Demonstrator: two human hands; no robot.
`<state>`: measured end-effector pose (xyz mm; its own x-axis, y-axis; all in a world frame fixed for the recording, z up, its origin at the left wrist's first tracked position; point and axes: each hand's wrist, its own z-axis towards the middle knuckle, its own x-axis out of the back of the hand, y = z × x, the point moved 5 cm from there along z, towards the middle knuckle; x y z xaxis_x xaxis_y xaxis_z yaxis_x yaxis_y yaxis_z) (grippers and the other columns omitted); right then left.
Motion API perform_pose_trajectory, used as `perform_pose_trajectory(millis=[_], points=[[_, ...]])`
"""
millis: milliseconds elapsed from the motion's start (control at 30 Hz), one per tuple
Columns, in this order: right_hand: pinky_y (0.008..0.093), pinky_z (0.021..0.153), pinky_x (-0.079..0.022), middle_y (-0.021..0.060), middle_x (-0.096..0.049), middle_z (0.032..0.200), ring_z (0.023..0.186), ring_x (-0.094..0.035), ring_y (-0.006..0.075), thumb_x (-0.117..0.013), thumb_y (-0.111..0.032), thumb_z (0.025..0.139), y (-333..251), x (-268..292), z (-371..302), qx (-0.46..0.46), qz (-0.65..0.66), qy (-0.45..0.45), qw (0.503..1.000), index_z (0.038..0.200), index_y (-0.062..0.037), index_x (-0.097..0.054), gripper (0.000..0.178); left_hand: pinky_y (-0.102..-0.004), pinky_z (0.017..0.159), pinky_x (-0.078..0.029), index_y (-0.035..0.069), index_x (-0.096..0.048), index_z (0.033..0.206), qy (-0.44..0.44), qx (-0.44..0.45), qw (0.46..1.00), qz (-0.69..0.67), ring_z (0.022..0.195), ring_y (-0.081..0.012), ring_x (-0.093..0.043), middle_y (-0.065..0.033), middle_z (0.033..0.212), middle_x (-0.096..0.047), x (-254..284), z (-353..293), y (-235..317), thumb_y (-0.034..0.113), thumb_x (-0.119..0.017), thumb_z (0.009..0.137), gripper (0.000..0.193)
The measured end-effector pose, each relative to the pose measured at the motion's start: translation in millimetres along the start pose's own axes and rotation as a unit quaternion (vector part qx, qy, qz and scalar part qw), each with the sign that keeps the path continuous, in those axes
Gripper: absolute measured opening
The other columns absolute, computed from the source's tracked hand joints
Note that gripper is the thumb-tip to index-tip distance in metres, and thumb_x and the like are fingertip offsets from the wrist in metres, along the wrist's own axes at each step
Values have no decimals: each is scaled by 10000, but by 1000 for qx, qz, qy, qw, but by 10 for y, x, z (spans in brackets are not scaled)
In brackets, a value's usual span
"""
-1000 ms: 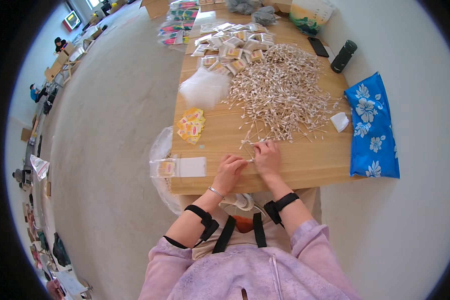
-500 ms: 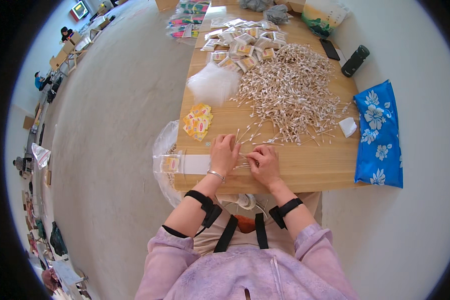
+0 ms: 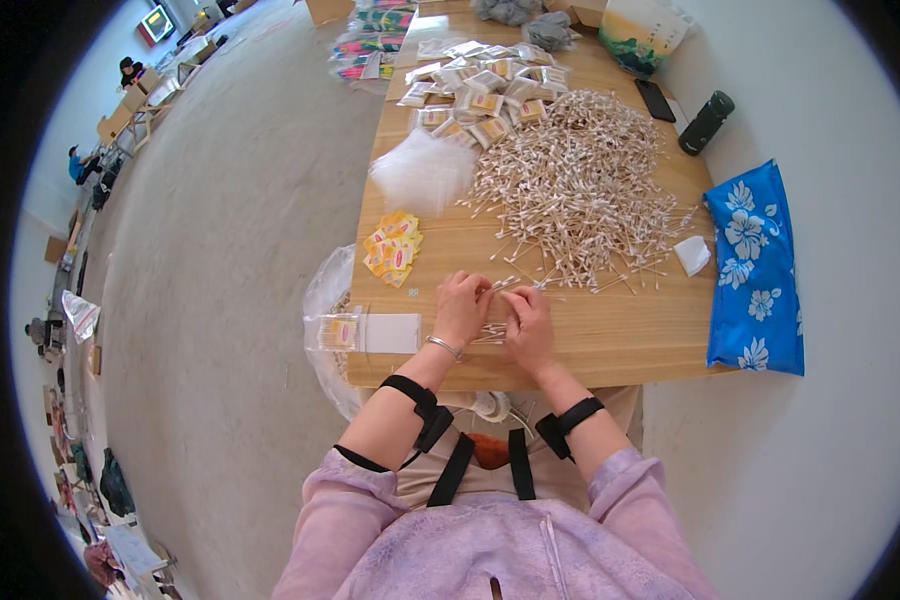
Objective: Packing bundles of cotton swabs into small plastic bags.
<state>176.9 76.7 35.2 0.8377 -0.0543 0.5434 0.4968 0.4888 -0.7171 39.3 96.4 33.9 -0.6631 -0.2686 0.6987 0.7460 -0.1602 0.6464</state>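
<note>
My left hand is over the near part of the wooden table, its fingertips closed on white-tipped cotton swabs. Close beside it, my right hand has its thumb and fingers pinched together at the ends of the same swabs; its exact hold is partly hidden. Between and below the hands lies a small row of cotton swabs on the tabletop. A large heap of loose cotton swabs spreads just beyond my fingers. Left of my left wrist lies a white card beside a clear packet of swabs with a yellow label.
Yellow label cards and clear plastic bags lie along the table's left side, with filled packets farther back. A blue flowered pouch, a folded white tissue, a dark bottle and a phone line the right.
Both hands have shifted slightly: the left to the right and the right a little left and up. More of the small swab row and the white card now shows.
</note>
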Motion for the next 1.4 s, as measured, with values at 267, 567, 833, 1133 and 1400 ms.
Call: perform_pose_trajectory(millis=[267, 567, 833, 1133, 1400], points=[[394, 881, -418, 140, -549, 983, 969, -513, 325, -559, 34, 767, 401, 173, 205, -39, -97, 76, 992, 1020, -6, -635, 267, -389, 734, -457, 66, -657, 760, -58, 32, 995, -72, 791, -285, -562, -101, 772, -601, 123, -184, -177, 84, -664, 752, 21], [388, 933, -397, 95, -549, 1072, 1055, -467, 293, -624, -15, 746, 218, 270, 385, 12, -178, -46, 983, 1151, -56, -599, 409, -418, 990, -355, 68, -603, 1094, -33, -42, 998, 26, 1101, -317, -500, -111, 1128, -573, 257, -547, 272, 167, -722, 747, 380], [395, 903, -407, 42, -580, 1027, 1021, -489, 253, -671, -69, 734, 304, 169, 291, 37, -175, -116, 977, 1038, -123, -672, 309, -412, 961, -388, 61, -615, 1077, -2, -40, 999, -15, 1101, -303, -502, -97, 1115, -590, 184, -598, 88, 138, -674, 786, 307], [376, 830, -434, 40, -569, 876, 931, -515, 253, -707, -114, 719, 247, 219, 178, 35, -163, -101, 981, 891, -121, -684, 174, -381, 872, -460, 51, -682, 929, 57, -68, 995, -45, 962, -279, -593, -87, 962, -666, 204, -575, 69, 81, -659, 800, 134], [375, 807, -439, 50, -572, 859, 887, -524, 266, -682, -110, 749, 439, 405, 177, 14, -158, -42, 987, 814, -114, -664, 67, -380, 873, -447, 55, -667, 916, 59, -72, 994, -55, 980, -267, -578, -71, 951, -658, 194, -596, 37, 89, -645, 800, 122]])
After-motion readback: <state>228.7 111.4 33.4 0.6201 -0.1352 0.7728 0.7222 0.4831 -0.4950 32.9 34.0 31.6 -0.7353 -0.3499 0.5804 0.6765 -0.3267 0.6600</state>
